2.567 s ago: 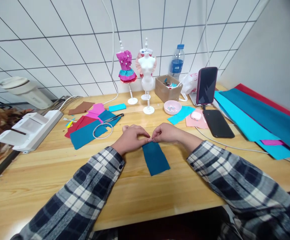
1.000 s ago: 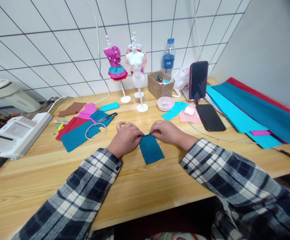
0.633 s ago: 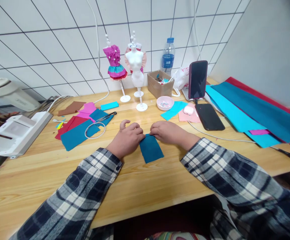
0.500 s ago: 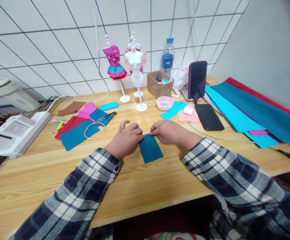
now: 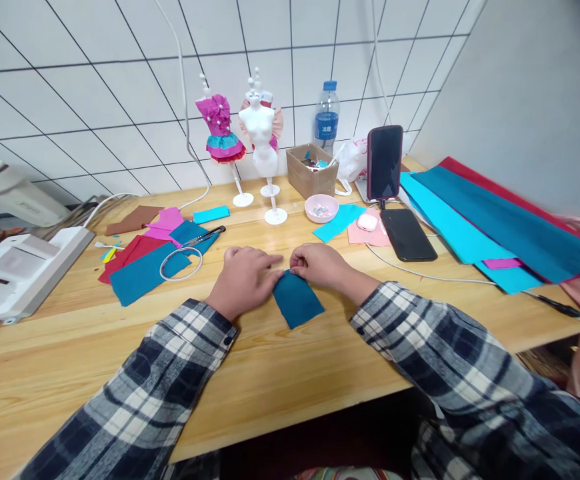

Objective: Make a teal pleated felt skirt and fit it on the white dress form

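A small teal rectangle of cloth or crepe paper [image 5: 297, 303] lies in front of me, its far edge gathered into a narrow bowed fold. My left hand [image 5: 245, 280] grips the far left corner, the thumb at the edge and the index finger stretched out above it. At the far right of that edge, my right hand [image 5: 324, 268] pinches the fold between thumb and fingertips. The fingertips hide parts of the fold. Beyond my hands stand a bare white dress form [image 5: 260, 137] and another in a magenta and turquoise dress [image 5: 219, 123].
Thread snips [image 5: 207, 235] and a white ring [image 5: 163, 265] lie on teal scraps at left. Behind are a pink bead bowl [image 5: 321, 209], a cardboard box [image 5: 310, 175] and a water bottle [image 5: 327, 120]. Phones [image 5: 409, 235] and large coloured sheets [image 5: 500, 217] lie right.
The far edge of the teal piece has gone from straight to bowed. My left fingers have stretched out, and my right fingers have curled tighter at the fold. The view has shifted slightly.
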`<state>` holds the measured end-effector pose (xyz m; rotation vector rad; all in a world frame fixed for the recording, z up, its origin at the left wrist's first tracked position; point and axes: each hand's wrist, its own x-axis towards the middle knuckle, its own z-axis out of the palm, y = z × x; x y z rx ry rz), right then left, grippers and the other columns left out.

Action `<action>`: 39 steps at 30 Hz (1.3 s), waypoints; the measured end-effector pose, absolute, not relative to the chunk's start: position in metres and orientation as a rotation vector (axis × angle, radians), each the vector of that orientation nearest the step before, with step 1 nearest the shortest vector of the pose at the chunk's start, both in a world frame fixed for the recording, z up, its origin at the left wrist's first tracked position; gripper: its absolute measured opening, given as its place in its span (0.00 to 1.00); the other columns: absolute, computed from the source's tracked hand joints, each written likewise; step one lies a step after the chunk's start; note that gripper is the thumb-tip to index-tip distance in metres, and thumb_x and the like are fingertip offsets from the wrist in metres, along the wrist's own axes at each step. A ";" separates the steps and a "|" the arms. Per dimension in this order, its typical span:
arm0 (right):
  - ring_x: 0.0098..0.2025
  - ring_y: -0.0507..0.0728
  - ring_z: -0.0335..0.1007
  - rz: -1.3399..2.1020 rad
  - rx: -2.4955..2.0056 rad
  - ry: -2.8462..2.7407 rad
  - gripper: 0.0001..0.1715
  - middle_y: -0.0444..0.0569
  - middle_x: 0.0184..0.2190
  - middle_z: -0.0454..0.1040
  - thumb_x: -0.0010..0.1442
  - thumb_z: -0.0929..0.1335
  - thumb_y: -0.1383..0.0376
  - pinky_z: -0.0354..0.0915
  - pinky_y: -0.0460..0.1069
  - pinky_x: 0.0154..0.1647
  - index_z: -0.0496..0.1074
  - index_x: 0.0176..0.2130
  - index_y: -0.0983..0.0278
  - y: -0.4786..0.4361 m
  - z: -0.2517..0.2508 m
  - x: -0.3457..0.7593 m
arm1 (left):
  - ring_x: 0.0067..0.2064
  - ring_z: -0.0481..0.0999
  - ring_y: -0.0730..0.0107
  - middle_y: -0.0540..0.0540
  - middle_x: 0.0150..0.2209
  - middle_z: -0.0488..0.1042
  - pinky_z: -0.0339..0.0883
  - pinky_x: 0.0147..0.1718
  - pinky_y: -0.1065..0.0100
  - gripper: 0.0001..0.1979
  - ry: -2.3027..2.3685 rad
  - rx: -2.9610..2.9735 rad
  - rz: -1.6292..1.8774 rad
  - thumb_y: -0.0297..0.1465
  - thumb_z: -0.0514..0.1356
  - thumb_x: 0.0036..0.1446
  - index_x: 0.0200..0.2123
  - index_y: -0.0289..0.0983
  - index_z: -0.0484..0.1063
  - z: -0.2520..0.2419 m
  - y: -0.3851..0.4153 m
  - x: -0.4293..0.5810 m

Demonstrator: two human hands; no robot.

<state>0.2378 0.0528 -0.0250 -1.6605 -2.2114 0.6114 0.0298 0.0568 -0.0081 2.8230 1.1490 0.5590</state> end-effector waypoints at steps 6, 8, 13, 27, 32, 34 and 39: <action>0.39 0.55 0.71 0.360 -1.417 -2.277 0.04 0.46 0.36 0.78 0.63 0.68 0.66 0.57 0.48 0.36 0.74 0.39 0.62 0.042 -0.022 0.241 | 0.47 0.76 0.57 0.47 0.41 0.82 0.57 0.45 0.54 0.13 1.310 2.476 0.454 0.43 0.60 0.61 0.40 0.44 0.81 -0.013 0.060 0.035; 0.40 0.56 0.71 0.315 -1.389 -2.252 0.03 0.46 0.36 0.78 0.63 0.68 0.65 0.58 0.49 0.38 0.74 0.38 0.62 0.041 -0.020 0.240 | 0.45 0.77 0.58 0.49 0.38 0.82 0.55 0.46 0.52 0.09 1.346 2.490 0.489 0.39 0.61 0.60 0.37 0.45 0.81 -0.014 0.058 0.035; 0.49 0.59 0.71 0.195 -1.241 -2.187 0.16 0.50 0.48 0.78 0.60 0.72 0.61 0.62 0.52 0.48 0.75 0.48 0.62 0.038 -0.019 0.241 | 0.43 0.76 0.58 0.49 0.34 0.83 0.49 0.50 0.45 0.08 1.360 2.681 0.629 0.36 0.61 0.60 0.34 0.46 0.82 -0.011 0.052 0.033; 0.45 0.58 0.70 -0.026 -1.222 -2.203 0.11 0.47 0.49 0.77 0.61 0.72 0.58 0.62 0.52 0.41 0.80 0.42 0.59 0.033 -0.015 0.241 | 0.43 0.75 0.56 0.49 0.34 0.83 0.46 0.52 0.41 0.09 1.310 2.919 0.778 0.35 0.60 0.63 0.35 0.46 0.81 -0.002 0.042 0.033; 0.39 0.56 0.66 -0.101 -1.225 -2.236 0.13 0.44 0.46 0.79 0.66 0.66 0.58 0.59 0.52 0.37 0.81 0.38 0.57 0.031 -0.012 0.243 | 0.44 0.75 0.56 0.48 0.37 0.83 0.49 0.51 0.44 0.09 1.315 2.876 0.841 0.39 0.62 0.61 0.41 0.46 0.81 0.001 0.042 0.033; 0.39 0.57 0.65 -0.107 -1.220 -2.259 0.15 0.44 0.46 0.79 0.68 0.65 0.57 0.59 0.52 0.37 0.81 0.39 0.56 0.030 -0.010 0.244 | 0.44 0.74 0.56 0.48 0.37 0.82 0.50 0.51 0.46 0.10 1.328 2.819 0.843 0.40 0.61 0.61 0.40 0.46 0.81 0.002 0.042 0.033; 0.43 0.59 0.67 -0.051 -1.225 -2.277 0.17 0.48 0.49 0.77 0.67 0.65 0.53 0.60 0.53 0.41 0.79 0.47 0.56 0.027 -0.007 0.243 | 0.43 0.74 0.58 0.50 0.34 0.82 0.48 0.53 0.46 0.11 1.386 2.742 0.825 0.39 0.59 0.62 0.32 0.46 0.81 0.003 0.043 0.031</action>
